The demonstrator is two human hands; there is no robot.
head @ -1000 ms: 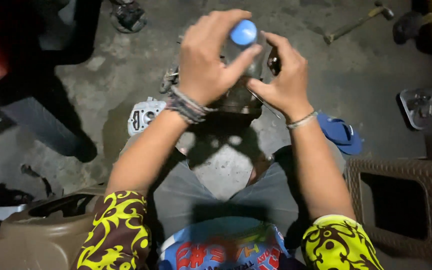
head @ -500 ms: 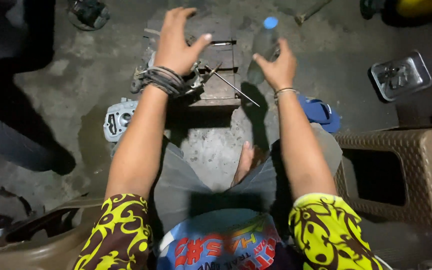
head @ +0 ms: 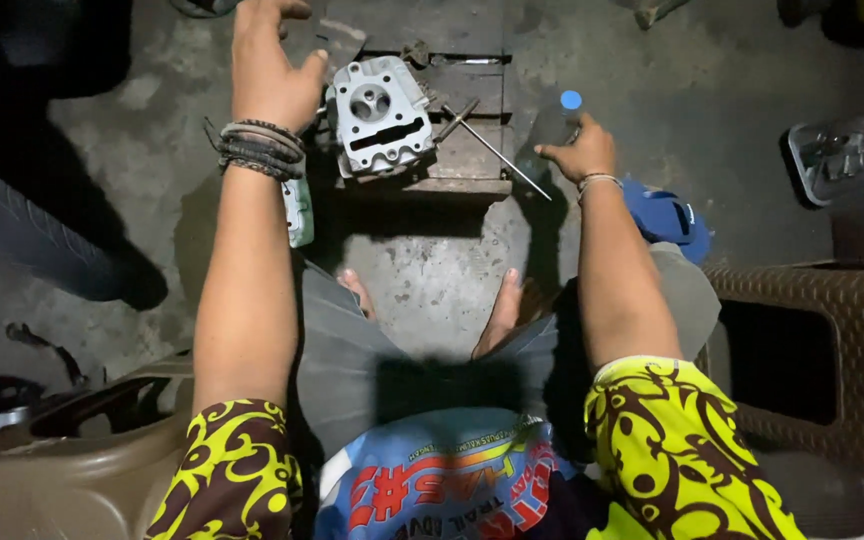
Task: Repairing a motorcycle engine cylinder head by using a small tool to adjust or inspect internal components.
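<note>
A grey metal engine cylinder head (head: 380, 118) rests on a low wooden block (head: 472, 150) on the concrete floor. My left hand (head: 270, 62) reaches past its left side, fingers spread and empty, thumb close to the part. My right hand (head: 580, 152) is wrapped around a clear plastic bottle with a blue cap (head: 555, 122) that stands upright on the floor just right of the block. A thin metal rod (head: 497, 152) lies slanted on the block between the cylinder head and the bottle.
A brown wicker stool (head: 822, 350) stands at the right, a metal tray (head: 850, 148) beyond it. A blue sandal (head: 667, 215) lies by my right wrist. A tyre (head: 42, 240) sits at the left, a brown plastic seat (head: 72, 450) at lower left. My bare feet (head: 500, 310) rest below the block.
Both hands held the bottle over the block a second ago. The right hand has since carried it down to the floor at the right; the left hand let go and moved left.
</note>
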